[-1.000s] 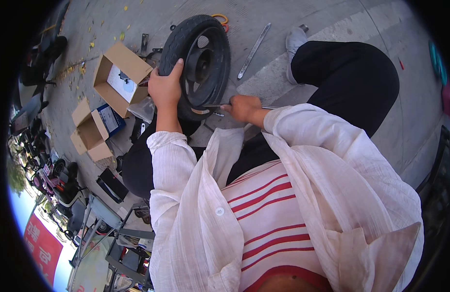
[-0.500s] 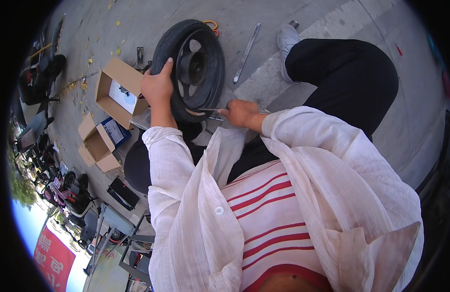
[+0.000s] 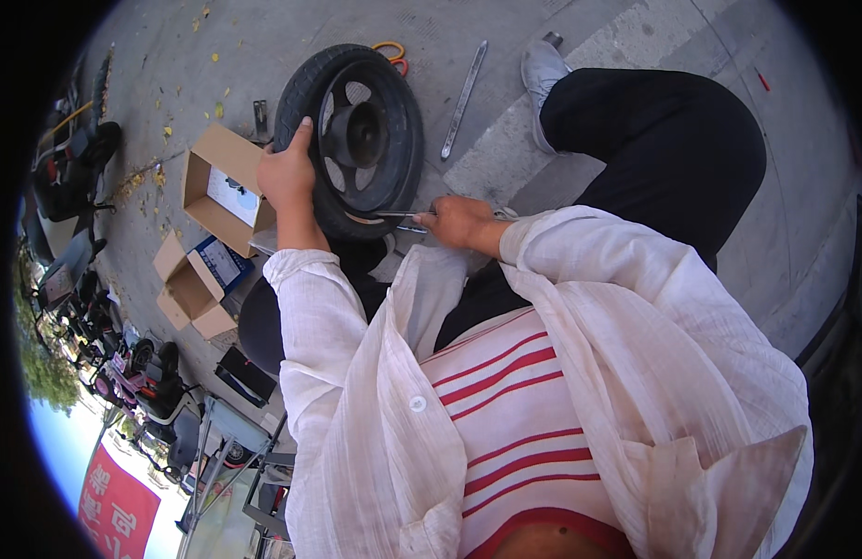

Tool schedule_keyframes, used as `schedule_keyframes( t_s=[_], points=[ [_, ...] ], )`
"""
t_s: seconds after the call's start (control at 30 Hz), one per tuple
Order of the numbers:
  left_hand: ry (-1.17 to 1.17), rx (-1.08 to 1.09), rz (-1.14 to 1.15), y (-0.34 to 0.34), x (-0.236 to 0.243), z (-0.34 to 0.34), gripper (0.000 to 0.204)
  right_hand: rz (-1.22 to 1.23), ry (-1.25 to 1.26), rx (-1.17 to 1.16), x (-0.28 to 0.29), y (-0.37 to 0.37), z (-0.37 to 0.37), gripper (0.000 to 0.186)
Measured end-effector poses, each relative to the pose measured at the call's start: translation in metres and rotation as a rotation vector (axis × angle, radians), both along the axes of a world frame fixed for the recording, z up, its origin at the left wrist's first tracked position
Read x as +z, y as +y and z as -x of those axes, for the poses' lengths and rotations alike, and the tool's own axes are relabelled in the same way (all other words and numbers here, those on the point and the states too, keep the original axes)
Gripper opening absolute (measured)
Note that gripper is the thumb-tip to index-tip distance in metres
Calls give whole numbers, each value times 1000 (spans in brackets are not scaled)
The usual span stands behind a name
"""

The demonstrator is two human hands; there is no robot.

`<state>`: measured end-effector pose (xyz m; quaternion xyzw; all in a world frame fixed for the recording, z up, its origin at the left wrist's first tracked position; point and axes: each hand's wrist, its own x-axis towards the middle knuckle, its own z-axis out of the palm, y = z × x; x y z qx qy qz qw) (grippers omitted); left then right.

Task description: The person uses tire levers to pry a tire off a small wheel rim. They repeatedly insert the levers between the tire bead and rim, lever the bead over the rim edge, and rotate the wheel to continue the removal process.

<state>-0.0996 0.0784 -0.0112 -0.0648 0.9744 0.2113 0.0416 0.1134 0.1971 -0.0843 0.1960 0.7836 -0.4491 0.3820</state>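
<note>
A small black wheel with its tyre (image 3: 298,104) stands tilted before me, its dark spoked rim (image 3: 361,135) facing up and to the right. My left hand (image 3: 289,182) grips the tyre's left side, thumb lying over the sidewall. With closed fingers, my right hand (image 3: 459,222) holds a thin metal tyre lever (image 3: 395,214), whose far end reaches the tyre's near edge at the rim. A pale strip shows on the tyre there. Just below the lever, a second shiny metal piece (image 3: 412,228) is partly hidden. Another long metal lever (image 3: 464,101) lies on the ground to the right.
Left of the wheel are an open cardboard box (image 3: 200,207) and a second open carton (image 3: 175,279) beside a blue box (image 3: 223,261). Yellow-orange loops (image 3: 390,48) show behind the tyre. My bent leg (image 3: 673,140) is at the right; parked scooters (image 3: 156,387) line the left.
The wheel has shifted slightly left and nearer, with my left hand following it. The lever in my right hand stays at the tyre's near edge. The view has also shifted a little.
</note>
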Motion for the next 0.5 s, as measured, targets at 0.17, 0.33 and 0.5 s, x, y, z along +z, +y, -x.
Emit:
schedule_keyframes(
  t_s=[0.17,0.33,0.5],
  points=[
    [-56,78,-120,-4,-1,5,75,51,-44,-68,-12,-6,-17,61],
    [-48,65,-37,-7,-1,-1,79,-65,77,154,-23,17,-1,61],
    [-85,41,-5,-1,3,-12,80,-174,220,328,-46,36,6,53]
  ],
)
